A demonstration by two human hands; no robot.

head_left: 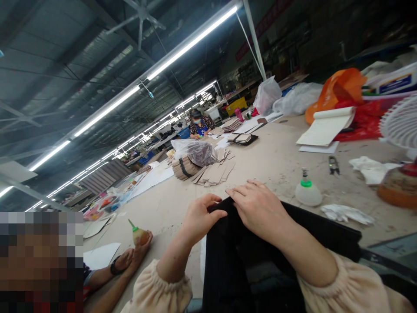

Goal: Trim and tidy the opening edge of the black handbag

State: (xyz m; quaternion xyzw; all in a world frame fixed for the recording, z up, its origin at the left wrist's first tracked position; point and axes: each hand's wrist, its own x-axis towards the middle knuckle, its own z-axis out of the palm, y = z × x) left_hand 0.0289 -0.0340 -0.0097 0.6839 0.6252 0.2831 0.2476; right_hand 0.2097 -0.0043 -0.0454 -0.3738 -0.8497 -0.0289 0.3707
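Apparent step: positioning black material (224,261). Left hand (198,217) curled at its corner, right hand (262,208) across far edge; grips indeterminable. Next move likely needs steadiness.

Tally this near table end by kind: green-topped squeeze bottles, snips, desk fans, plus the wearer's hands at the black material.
Green-topped squeeze bottles: 2
Snips: 1
Desk fan: 1
Left hand and right hand at black material: 2
Total: 6

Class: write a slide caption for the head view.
Left hand and right hand at the edge of black material, a green-collared bottle beyond on the worktable.
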